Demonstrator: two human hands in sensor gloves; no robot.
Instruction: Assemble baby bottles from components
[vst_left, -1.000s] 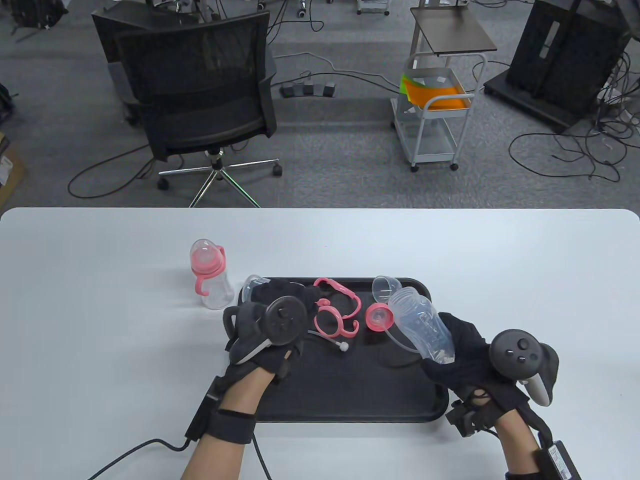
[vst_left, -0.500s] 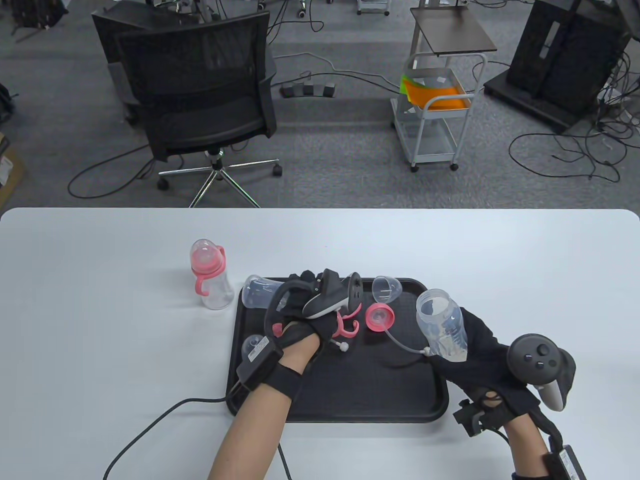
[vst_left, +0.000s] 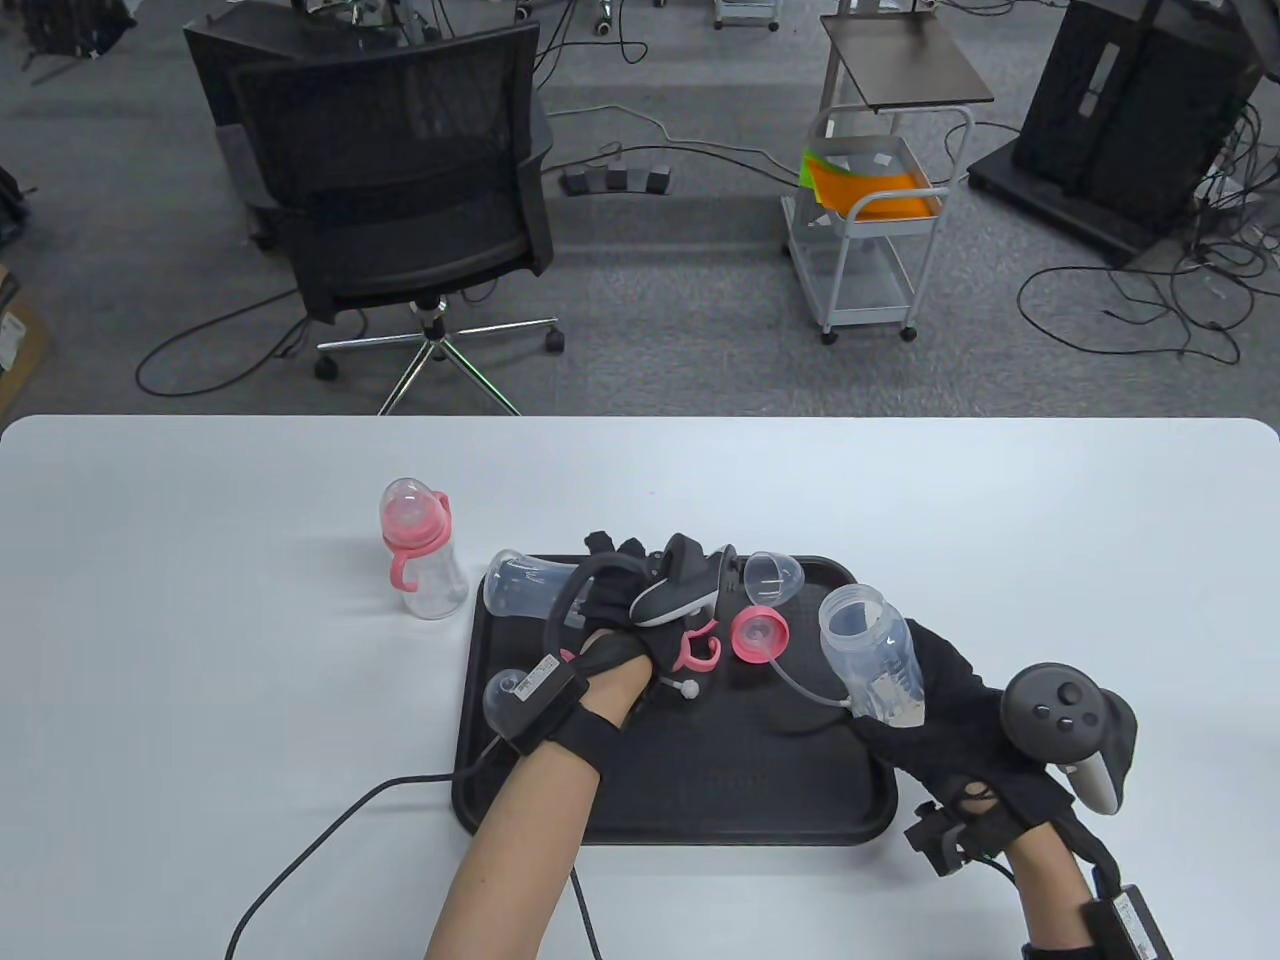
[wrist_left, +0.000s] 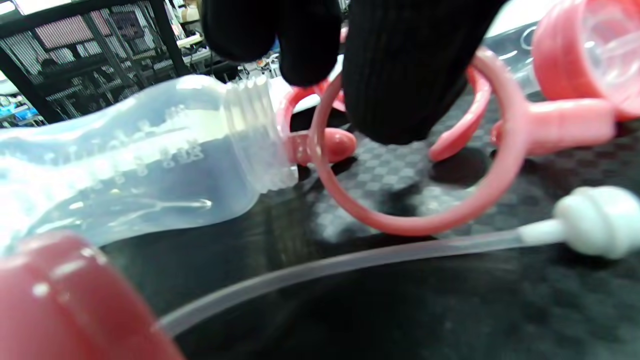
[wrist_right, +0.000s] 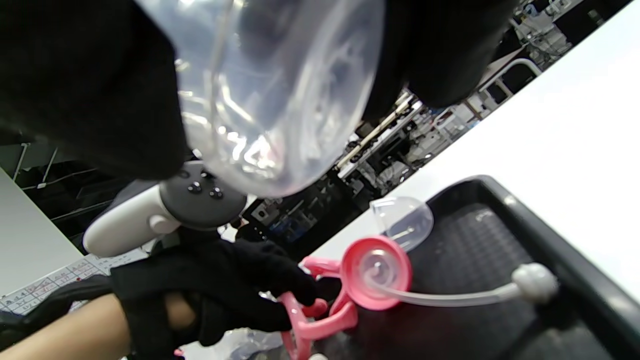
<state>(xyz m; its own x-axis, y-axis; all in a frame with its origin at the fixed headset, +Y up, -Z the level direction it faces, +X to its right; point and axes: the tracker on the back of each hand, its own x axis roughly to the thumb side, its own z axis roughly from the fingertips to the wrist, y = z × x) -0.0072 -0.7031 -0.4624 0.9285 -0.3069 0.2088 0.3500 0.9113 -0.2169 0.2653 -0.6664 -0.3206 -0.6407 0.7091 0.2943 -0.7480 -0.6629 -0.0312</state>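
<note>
The left hand (vst_left: 625, 600) has turned over and reached across the tray onto the pink handle ring (wrist_left: 415, 165), while the right hand (vst_left: 950, 710) tipped its clear bottle (vst_left: 870, 650) upright.

A black tray (vst_left: 700, 800) (fine checkered weave) sits on the white desk (vst_left: 200, 650). Handle ring (wrist_left: 415, 220) and collar (vst_left: 758, 636) are pink, bottle (vst_left: 872, 652) clear, both hands (vst_left: 610, 610) (vst_left: 950, 720) gloved black.
</note>
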